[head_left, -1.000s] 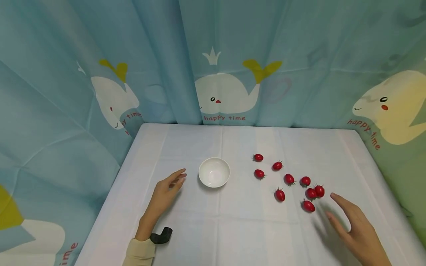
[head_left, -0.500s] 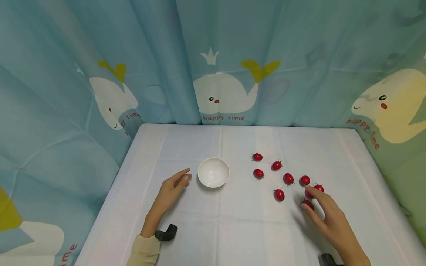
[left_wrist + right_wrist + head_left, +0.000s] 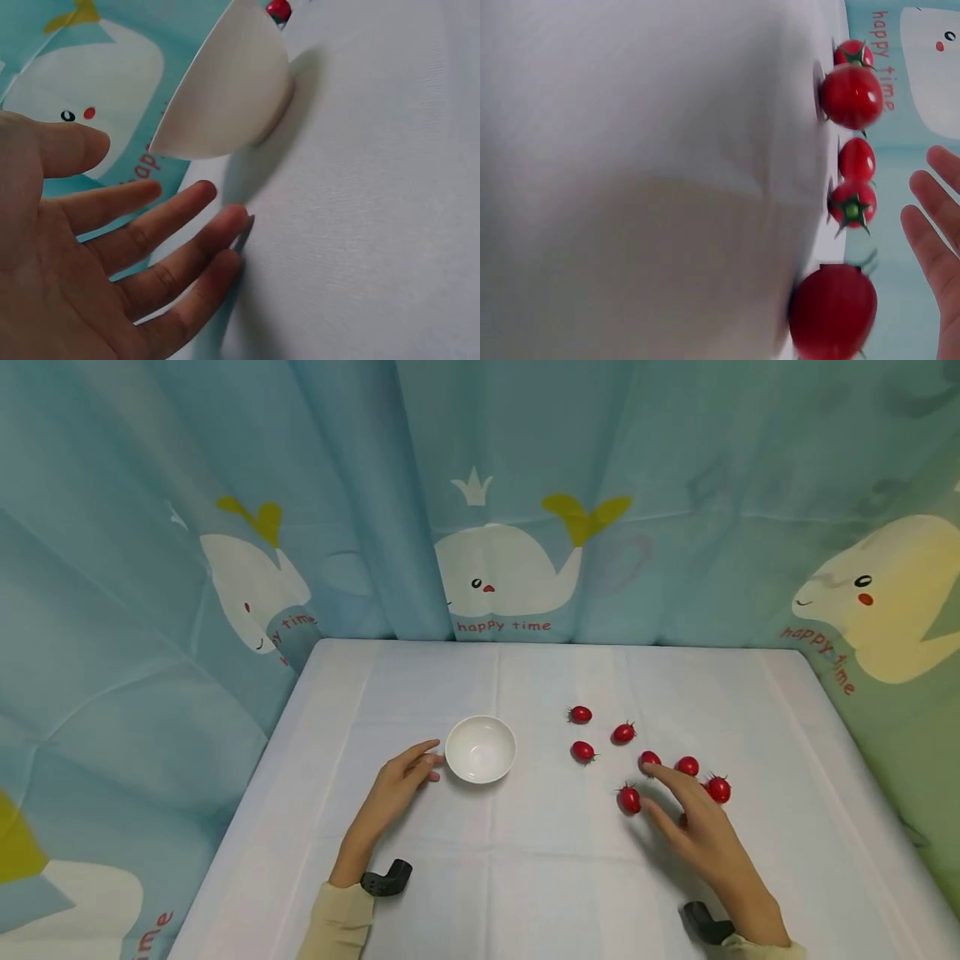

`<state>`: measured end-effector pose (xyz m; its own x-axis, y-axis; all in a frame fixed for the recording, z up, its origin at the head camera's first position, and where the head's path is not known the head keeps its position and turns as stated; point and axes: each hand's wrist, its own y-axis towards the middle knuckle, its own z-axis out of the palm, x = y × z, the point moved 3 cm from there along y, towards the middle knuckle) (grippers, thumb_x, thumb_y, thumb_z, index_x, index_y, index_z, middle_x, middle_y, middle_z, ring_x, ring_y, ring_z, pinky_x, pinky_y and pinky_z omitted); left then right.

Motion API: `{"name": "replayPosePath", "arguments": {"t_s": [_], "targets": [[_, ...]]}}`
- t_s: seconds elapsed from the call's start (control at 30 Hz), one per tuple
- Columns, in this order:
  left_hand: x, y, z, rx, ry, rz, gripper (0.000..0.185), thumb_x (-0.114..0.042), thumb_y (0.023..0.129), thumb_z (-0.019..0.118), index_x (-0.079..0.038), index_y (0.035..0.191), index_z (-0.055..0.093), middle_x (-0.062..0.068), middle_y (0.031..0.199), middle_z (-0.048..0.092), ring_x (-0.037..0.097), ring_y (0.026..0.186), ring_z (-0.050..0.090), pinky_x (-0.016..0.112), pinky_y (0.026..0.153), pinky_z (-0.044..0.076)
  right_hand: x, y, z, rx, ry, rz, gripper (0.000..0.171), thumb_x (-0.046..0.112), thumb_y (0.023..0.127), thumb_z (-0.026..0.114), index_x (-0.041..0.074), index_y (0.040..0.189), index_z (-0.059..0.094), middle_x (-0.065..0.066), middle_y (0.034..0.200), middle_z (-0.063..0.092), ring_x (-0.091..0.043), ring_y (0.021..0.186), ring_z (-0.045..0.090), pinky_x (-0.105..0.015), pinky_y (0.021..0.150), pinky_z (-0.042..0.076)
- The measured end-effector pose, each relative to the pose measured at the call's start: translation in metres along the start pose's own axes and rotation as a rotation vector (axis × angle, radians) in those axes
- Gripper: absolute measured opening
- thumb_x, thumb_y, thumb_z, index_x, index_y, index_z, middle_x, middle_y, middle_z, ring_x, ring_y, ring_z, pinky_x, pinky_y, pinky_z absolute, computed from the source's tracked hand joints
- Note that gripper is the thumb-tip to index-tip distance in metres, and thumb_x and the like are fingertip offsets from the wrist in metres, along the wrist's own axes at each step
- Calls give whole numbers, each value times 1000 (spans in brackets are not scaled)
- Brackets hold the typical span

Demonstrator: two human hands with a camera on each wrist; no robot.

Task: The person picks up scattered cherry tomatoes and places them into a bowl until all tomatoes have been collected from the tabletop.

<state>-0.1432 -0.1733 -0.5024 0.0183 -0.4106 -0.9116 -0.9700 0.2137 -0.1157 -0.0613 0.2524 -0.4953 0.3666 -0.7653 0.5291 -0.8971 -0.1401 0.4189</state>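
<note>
Both hands have shifted inward since the earlier frame: the left hand is now closer beside the upright white bowl, and the right hand has swung left over the red tomatoes scattered on the worktop. Neither hand grasps anything; the left fingers are relaxed just short of the bowl, seemingly placed to steady it. On the right, thumb and fingers stay parted near the frontmost tomato (others lie partly hidden beneath), a spread probably suited to pinching something small.
</note>
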Motion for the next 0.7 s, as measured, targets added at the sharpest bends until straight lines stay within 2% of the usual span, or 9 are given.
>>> {"name": "replayPosePath", "arguments": {"t_s": [0.2, 0.33, 0.57, 0.6, 0.63, 0.7], "targets": [[-3, 4, 6, 3, 11, -20, 41, -19, 109, 55, -5, 147, 58, 17, 120, 75, 25, 97, 72, 27, 91, 60, -2, 8, 13, 37, 22, 37, 60, 7, 83, 86, 8, 139, 64, -9, 134, 68, -27, 125, 57, 9, 109, 20], [-7, 6, 11, -3, 31, -33, 41, -21, 109, 56, -2, 145, 58, 17, 112, 74, 25, 95, 72, 34, 92, 60, -2, 14, 21, 65, 28, 47, 60, 10, 85, 85, 11, 141, 62, -7, 135, 68, -27, 124, 59, 9, 107, 19], [-11, 8, 17, -28, 100, -65, 46, -27, 109, 56, -1, 146, 57, 11, 101, 75, 21, 91, 70, 36, 91, 58, 2, 28, 31, 76, 49, 9, 58, 8, 85, 84, 9, 140, 63, -11, 134, 70, -30, 123, 63, 8, 108, 22], [-12, 9, 18, -35, 111, -70, 46, -28, 108, 56, -1, 146, 58, 10, 101, 75, 20, 90, 70, 38, 92, 58, 3, 30, 32, 81, 46, 9, 57, 9, 86, 84, 8, 139, 64, -11, 134, 70, -31, 123, 63, 7, 108, 24], [-12, 9, 18, -45, 123, -76, 46, -28, 108, 56, -1, 145, 58, 10, 100, 75, 19, 89, 70, 40, 94, 58, 3, 31, 34, 88, 41, 15, 57, 11, 86, 84, 9, 139, 64, -12, 135, 69, -31, 124, 63, 3, 110, 31], [-12, 10, 20, -64, 142, -87, 46, -28, 108, 57, -1, 144, 60, 9, 98, 76, 19, 87, 70, 45, 99, 57, 4, 35, 36, 107, 36, 28, 56, 13, 88, 84, 8, 140, 63, -12, 137, 68, -32, 127, 62, -14, 113, 47]]}}
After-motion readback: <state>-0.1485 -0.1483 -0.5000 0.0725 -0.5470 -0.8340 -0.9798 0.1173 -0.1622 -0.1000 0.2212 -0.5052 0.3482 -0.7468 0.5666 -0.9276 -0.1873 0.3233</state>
